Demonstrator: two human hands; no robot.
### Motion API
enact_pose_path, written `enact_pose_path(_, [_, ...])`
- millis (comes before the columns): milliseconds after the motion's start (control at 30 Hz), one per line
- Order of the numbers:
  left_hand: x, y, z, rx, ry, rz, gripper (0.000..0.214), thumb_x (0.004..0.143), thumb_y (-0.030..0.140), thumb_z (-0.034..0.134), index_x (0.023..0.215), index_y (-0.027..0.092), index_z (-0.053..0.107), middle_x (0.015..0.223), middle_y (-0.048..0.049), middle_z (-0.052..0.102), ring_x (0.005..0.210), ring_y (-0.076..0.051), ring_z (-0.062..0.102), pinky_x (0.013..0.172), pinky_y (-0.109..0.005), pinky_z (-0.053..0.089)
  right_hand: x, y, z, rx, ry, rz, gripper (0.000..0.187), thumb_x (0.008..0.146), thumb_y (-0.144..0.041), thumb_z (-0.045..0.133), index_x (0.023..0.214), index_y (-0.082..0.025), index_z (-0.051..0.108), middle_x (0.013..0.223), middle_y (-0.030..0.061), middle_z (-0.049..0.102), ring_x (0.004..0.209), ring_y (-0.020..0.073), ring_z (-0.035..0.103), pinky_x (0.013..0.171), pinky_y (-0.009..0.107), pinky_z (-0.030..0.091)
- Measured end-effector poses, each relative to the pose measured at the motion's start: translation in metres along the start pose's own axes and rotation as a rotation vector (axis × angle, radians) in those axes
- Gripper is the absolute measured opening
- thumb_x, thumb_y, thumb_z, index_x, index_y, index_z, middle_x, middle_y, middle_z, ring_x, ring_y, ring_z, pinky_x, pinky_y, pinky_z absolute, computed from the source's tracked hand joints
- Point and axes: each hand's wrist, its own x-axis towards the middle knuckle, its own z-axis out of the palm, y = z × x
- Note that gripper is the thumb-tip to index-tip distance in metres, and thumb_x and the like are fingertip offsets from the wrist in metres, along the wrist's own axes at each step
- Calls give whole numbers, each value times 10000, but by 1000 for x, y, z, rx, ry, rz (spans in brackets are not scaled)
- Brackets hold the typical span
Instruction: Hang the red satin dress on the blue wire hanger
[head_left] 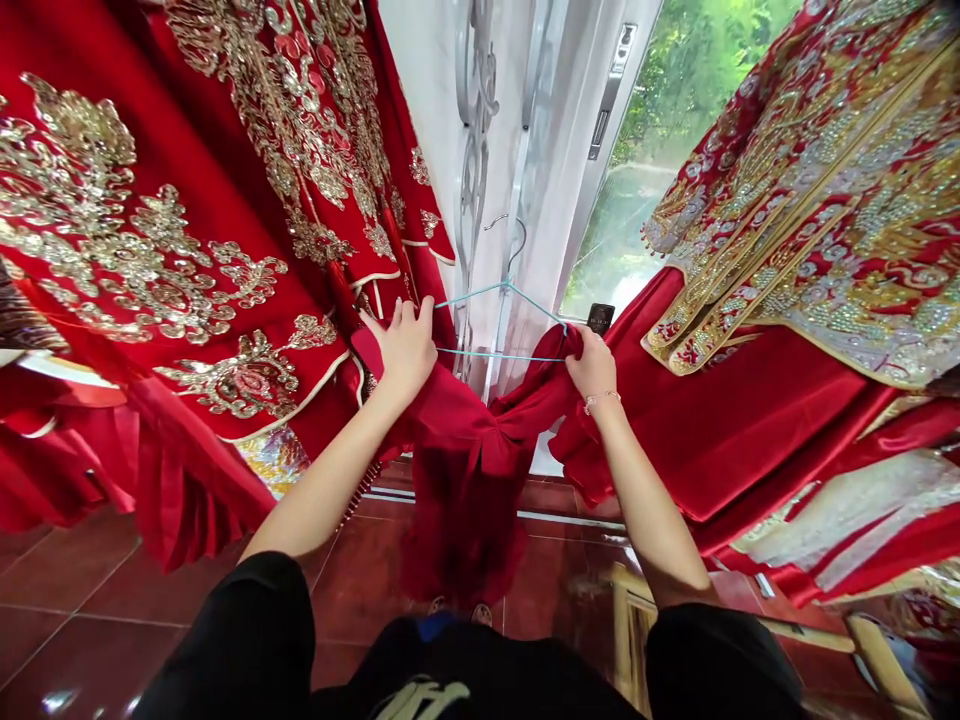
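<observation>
A dark red dress (pixel 469 430) hangs down in front of me, with gathered cloth at the middle of its neckline. Inside its top sits a thin light-blue wire hanger (pixel 501 355), whose bare metal hook points up. My left hand (pixel 407 345) is closed over the dress's left shoulder and that end of the hanger. On the opposite side, my right hand (pixel 592 362) grips the other shoulder at the hanger's right end. A small black tag (pixel 601 318) sticks out beside the right hand. The fingertips of both hands are partly hidden by cloth.
Red garments with gold beading (pixel 225 260) hang close on the left. To the right hangs a heavily beaded jacket (pixel 810 200) above a red satin skirt (pixel 750 430). A white door frame (pixel 600 130) with glass stands ahead. Wooden furniture (pixel 626 630) is low at right.
</observation>
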Motion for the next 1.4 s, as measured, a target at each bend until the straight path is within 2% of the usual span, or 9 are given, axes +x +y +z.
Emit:
enact_pose_path(100, [1, -2, 2, -25, -36, 9, 631, 830, 20, 375, 1449, 115, 457, 1310, -252, 604, 1322, -386, 541, 1088, -628, 414, -4, -1, 0, 51, 4, 10, 498, 811, -189, 497, 1305, -163, 557, 1221, 176, 645, 1113, 321, 589, 933, 459, 509])
enact_pose_path(267, [-2, -17, -2, -92, -74, 80, 664, 837, 47, 390, 1494, 141, 403, 1467, -205, 518, 1386, -340, 497, 1091, -496, 475, -5, -7, 1, -28, -23, 68, 534, 812, -135, 476, 1343, -135, 534, 1287, 204, 600, 1212, 337, 528, 1046, 514, 429])
enact_pose_path(500, [4, -35, -20, -174, -206, 145, 725, 821, 75, 440, 1533, 191, 361, 1542, -130, 467, 1377, -322, 513, 1075, -455, 509, 1, 9, -3, 110, -70, -110, 678, 724, -37, 461, 1391, -151, 510, 1386, 153, 586, 1310, 287, 527, 1127, 482, 423])
enact_pose_path(633, [7, -36, -17, -243, -190, 130, 710, 817, 51, 445, 1508, 212, 405, 1518, -114, 498, 1361, -317, 529, 1091, -461, 495, -3, -6, -9, -105, -129, 35, 601, 768, -32, 454, 1357, -130, 518, 1343, 192, 599, 1217, 321, 576, 956, 458, 509])
enact_pose_path(733, [7, -41, -8, -309, -137, 121, 701, 808, 34, 448, 1490, 195, 430, 1488, -121, 523, 1335, -310, 551, 1095, -448, 487, -5, -24, -9, -310, -163, 163, 486, 839, -50, 427, 1312, -117, 516, 1297, 227, 595, 1156, 333, 587, 807, 391, 504])
enact_pose_path(867, [10, -53, 6, -419, -73, 140, 622, 806, 47, 474, 1421, 139, 492, 1450, -138, 542, 1350, -283, 530, 1141, -426, 443, -7, -38, -5, -463, -145, 183, 391, 908, -92, 400, 1287, -104, 497, 1189, 233, 615, 1070, 321, 610, 825, 395, 451])
enact_pose_path(1067, [22, -66, 20, -535, -69, 197, 577, 797, 96, 559, 1369, 155, 514, 1423, -124, 553, 1349, -262, 519, 1173, -432, 397, -15, -43, -10, -495, -156, 194, 352, 922, -130, 433, 1268, -103, 489, 1153, 224, 622, 1061, 318, 618, 741, 343, 443])
enact_pose_path(1233, [26, -58, 23, -438, -91, 169, 595, 800, 65, 538, 1389, 133, 487, 1424, -148, 545, 1345, -282, 522, 1137, -418, 436, -27, -50, -19, -505, -164, 193, 332, 934, -120, 402, 1248, -96, 506, 1151, 222, 632, 1078, 320, 629, 748, 344, 464])
enact_pose_path(1400, [21, -33, 16, -138, -65, 84, 600, 837, 42, 464, 1433, 110, 441, 1391, -218, 545, 1300, -353, 554, 997, -435, 532, -28, -57, -24, -533, -215, 214, 365, 920, -51, 375, 1262, -89, 497, 1132, 235, 641, 1058, 311, 653, 752, 338, 483])
